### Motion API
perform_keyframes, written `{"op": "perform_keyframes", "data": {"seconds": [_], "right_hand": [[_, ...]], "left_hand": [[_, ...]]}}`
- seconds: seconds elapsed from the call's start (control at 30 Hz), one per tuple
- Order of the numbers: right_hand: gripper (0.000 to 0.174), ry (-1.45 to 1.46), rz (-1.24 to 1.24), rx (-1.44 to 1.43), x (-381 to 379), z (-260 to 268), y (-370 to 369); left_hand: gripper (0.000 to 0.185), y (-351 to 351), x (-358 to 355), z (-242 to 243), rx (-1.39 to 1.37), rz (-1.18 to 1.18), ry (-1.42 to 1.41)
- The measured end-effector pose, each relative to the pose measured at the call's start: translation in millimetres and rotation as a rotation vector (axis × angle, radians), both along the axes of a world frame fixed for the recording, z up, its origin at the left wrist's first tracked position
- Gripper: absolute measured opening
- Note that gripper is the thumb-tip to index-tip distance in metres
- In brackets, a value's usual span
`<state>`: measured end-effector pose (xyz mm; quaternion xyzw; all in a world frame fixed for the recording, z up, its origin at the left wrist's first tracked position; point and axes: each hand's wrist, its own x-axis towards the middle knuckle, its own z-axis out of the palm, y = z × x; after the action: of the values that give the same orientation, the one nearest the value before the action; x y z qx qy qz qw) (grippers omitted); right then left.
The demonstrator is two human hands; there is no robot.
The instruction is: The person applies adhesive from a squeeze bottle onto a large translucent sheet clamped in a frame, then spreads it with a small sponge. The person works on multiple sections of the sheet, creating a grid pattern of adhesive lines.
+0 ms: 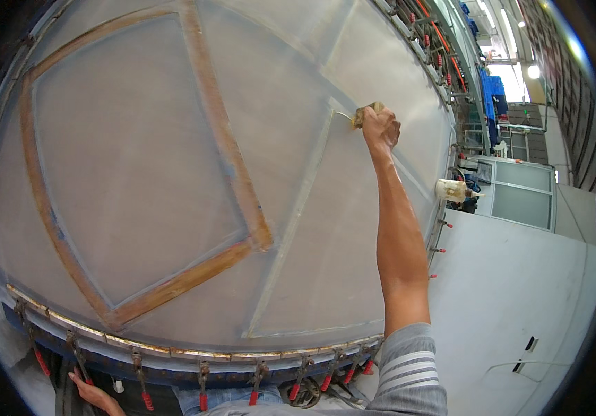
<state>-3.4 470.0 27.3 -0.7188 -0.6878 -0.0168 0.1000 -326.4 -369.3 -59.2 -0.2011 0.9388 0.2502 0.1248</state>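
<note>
A pale translucent mesh sheet is stretched tight across a large surface in front of me. Orange-brown bars of a rectangular frame show at its left, and a paler frame outline lies at its right. My right hand reaches far across the sheet, gripping a small stained yellowish block; its exact kind is unclear. A thin curved pale edge runs from the block towards the paler frame's corner. Low at the left, my left hand is beside a clamp's red handle and a dark upright bar; contact is unclear.
Several toggle clamps with red handles line the near edge, below a rusty metal strip. More clamps run along the far right edge. A stained white squeeze bottle is at the right edge. A white wall stands beyond.
</note>
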Motion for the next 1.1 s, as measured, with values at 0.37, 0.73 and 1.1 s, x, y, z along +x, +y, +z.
{"op": "perform_keyframes", "data": {"seconds": [0.37,0.73,1.1], "right_hand": [[0.025,0.033,0.039,-0.029,-67,3,-9],[0.039,0.306,-0.063,0.033,31,3,13],[0.044,-0.019,-0.356,0.258,372,24,47]], "left_hand": [[0.068,15,6,8,-0.005,-0.031,0.066],[0.074,-16,-17,-19,-0.095,-0.006,0.003],[0.079,-6,-12,-5,-0.325,-0.086,0.052]]}}
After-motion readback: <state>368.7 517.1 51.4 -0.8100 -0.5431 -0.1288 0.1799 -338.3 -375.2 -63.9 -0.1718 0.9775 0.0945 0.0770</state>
